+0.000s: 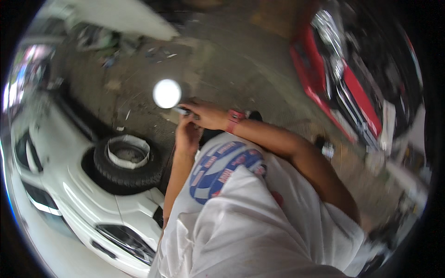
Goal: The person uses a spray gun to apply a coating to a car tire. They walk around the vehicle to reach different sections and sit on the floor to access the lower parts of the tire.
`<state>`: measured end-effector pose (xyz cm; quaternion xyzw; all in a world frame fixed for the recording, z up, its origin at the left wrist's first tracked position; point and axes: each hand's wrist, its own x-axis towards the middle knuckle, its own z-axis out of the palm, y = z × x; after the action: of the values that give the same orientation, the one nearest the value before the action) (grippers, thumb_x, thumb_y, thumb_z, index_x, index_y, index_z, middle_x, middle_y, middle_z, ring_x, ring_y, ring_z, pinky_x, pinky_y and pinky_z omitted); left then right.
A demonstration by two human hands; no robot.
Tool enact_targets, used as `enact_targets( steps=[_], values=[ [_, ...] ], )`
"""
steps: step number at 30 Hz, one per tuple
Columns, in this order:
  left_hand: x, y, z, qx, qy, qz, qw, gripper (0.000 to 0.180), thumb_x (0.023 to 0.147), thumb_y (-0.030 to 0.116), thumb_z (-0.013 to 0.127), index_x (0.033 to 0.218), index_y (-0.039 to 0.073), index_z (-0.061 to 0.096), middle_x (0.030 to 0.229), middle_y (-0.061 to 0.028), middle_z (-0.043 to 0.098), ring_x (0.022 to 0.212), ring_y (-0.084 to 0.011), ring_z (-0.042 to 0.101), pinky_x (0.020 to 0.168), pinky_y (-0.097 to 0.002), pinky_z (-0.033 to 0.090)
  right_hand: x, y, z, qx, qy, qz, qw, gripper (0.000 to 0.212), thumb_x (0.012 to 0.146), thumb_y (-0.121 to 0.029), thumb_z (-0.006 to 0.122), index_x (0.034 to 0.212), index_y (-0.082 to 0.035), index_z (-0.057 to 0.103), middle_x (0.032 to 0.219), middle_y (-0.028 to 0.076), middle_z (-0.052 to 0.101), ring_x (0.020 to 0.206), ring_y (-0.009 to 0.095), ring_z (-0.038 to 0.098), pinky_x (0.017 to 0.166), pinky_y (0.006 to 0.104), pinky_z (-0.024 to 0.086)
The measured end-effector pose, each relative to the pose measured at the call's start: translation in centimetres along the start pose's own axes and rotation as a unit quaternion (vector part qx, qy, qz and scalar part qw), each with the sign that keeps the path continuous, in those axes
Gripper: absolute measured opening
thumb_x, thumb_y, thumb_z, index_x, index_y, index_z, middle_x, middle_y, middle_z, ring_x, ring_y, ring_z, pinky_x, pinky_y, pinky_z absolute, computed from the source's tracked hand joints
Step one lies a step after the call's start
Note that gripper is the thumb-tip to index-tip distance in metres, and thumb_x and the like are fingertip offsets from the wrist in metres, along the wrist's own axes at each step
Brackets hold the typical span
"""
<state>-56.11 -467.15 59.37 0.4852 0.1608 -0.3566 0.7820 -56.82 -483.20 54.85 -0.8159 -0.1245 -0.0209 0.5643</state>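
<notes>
My two hands meet in front of my waist, closed around a small grey metal piece (184, 111). My right hand (209, 114), with a red watch on its wrist, reaches in from the right and grips it from above. From below, my left hand (187, 134) presses its fingers to the same piece. Right beside the metal piece, at its far left end, is a bright white round disc (167, 93). It seems joined to the piece, but glare and blur hide its details and its kind.
A white car body (79, 180) stands at my left, with a tyre (127, 176) in its wheel arch and paper around the rim. A red car (320, 78) with its front opened up stands at the right. Scraps of litter (120, 129) lie on the dark floor.
</notes>
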Motion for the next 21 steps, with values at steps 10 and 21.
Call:
enact_targets(
  steps=[10,21],
  values=[
    [4.5,5.2,-7.2,0.457,0.026,0.020,0.889,0.034,0.101,0.015,0.073,0.131,-0.002,0.071,0.118,-0.0073,0.074,0.114,-0.0193,0.066,0.103,-0.0337,0.049,-3.4,-1.3,-3.4,-0.020,-0.111,0.083,0.990,0.048,0.105,-0.046,0.064,0.137,-0.011,0.060,0.109,0.024,0.073,0.100,0.042,0.072,0.086,0.0545,0.055],
    [4.2,4.9,0.0,0.516,-0.069,0.110,0.847,0.046,0.085,0.029,0.085,0.119,-0.002,0.079,0.105,-0.0179,0.081,0.101,-0.0254,0.076,0.093,-0.0409,0.058,-6.8,-3.4,-5.8,0.003,-0.077,0.139,0.987,0.047,0.101,-0.045,0.073,0.132,-0.010,0.063,0.110,0.020,0.078,0.101,0.042,0.076,0.083,0.0484,0.059]
  ],
)
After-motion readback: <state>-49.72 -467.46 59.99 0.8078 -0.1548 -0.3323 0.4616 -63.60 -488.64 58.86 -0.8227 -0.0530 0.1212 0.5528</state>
